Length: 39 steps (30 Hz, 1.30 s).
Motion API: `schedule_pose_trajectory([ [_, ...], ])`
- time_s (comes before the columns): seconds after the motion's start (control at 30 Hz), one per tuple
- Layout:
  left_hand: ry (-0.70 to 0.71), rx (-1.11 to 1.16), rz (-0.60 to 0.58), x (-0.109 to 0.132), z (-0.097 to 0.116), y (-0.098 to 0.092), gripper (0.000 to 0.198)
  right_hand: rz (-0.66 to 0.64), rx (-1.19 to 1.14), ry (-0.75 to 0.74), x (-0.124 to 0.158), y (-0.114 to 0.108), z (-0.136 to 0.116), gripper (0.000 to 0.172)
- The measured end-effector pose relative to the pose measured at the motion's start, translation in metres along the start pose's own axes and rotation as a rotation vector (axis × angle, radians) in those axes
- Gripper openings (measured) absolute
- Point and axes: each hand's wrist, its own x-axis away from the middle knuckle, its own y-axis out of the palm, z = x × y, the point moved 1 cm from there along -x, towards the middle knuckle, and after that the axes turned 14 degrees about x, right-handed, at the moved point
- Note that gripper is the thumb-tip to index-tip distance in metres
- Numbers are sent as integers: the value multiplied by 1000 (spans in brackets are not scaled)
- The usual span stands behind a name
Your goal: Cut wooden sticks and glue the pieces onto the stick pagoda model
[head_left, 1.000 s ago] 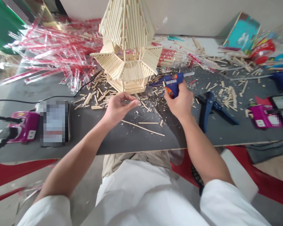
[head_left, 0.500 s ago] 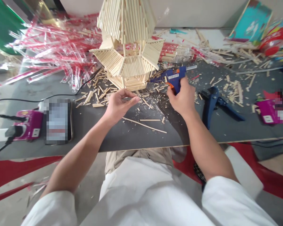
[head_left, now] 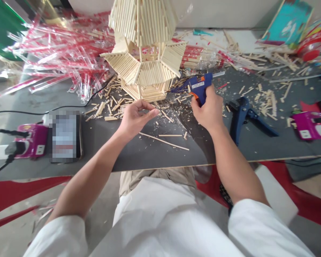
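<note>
My right hand (head_left: 210, 110) grips a blue hot glue gun (head_left: 199, 87) with an orange trigger. Its nozzle points left, toward the base of a tiered pagoda model (head_left: 152, 73) built from thin wooden sticks. Just in front of that model, my left hand (head_left: 137, 116) is closed in a pinch, thumb toward the fingertips. Whatever is between those fingers is too small to make out. On the table near the left hand lie a long thin stick (head_left: 164, 141) and a shorter stick (head_left: 170, 135).
Blue cutters (head_left: 239, 121) lie right of my right hand. A phone (head_left: 65, 137) and a purple power socket (head_left: 33, 139) sit at left, with cables. Red-and-clear wrappers (head_left: 66, 57) are heaped behind. Stick offcuts (head_left: 269, 103) litter the table. Another purple socket (head_left: 310, 125) is at right.
Both hands hold nearly the same pose, and the glue gun stays by the model's base. The view has shifted very slightly.
</note>
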Motion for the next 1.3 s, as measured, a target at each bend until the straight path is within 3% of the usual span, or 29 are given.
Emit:
schedule_pose_trajectory([
  [0.27,-4,3,-4,0,-3,-1,47,-8,35,4,1,-3,1,39],
  [0.67,6,-23,-5,0,-2,-2,50,-26,71,0,1,-5,2,48],
  [1.3,-4,-7,-11,1,-1,-1,51,-8,11,-18,1,-5,4,44],
])
